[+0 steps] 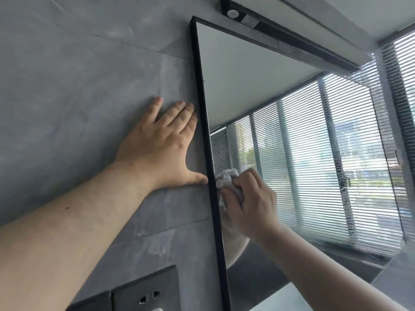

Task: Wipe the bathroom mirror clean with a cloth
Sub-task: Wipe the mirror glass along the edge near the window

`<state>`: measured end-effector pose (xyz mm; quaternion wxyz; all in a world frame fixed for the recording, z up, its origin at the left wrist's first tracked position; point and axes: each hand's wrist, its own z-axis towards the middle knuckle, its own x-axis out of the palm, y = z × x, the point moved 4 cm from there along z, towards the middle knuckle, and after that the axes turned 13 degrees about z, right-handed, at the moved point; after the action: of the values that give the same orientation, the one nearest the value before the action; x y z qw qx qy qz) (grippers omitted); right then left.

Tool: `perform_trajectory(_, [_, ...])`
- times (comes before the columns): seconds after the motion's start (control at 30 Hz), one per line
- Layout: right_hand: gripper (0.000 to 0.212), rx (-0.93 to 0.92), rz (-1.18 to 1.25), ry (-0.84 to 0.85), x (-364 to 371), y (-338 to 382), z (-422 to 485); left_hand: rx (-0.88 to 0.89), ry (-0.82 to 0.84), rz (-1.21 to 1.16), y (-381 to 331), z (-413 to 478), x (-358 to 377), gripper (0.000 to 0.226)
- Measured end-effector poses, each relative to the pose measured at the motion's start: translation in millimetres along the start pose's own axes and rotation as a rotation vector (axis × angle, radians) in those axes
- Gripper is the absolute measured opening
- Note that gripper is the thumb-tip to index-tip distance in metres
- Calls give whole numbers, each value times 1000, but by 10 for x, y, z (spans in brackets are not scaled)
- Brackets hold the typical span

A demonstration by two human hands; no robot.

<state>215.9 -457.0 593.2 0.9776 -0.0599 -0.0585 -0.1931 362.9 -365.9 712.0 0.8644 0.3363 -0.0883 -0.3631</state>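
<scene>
Up close, the right hand (248, 199) bunches a crumpled pale grey cloth (226, 179) against the black-framed rectangular mirror (258, 86); left of that grip, the left hand (160, 142) lies spread flat on the grey tiled wall (78, 75).

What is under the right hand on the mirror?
A crumpled white cloth sticks out from under the right hand, pressed to the mirror near its left frame. The rest of the cloth and the glass beneath are covered.

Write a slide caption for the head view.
Right hand wipes the mirror with a cloth; left hand rests on the wall.
</scene>
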Motion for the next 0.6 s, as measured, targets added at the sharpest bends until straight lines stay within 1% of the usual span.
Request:
perform_trajectory(0.1, [29, 44, -23, -35, 49, 11, 283, -4, -8, -28, 3, 4, -8, 136])
perform_trajectory(0.2, [31, 96, -37, -64, 105, -14, 611, 14, -5, -25, 0, 10, 13, 135])
perform_trajectory(0.33, [24, 146, -20, -65, 198, -44, 1164, 29, -24, -46, -1, 1, -1, 131])
perform_trajectory(0.47, [27, 163, -19, -47, 297, -31, 1665, 30, -49, -45, -22, -6, -18, 129])
perform_trajectory(0.6, [28, 181, -21, -62, 325, -25, 1824, 51, -34, -44, -13, -7, -17, 126])
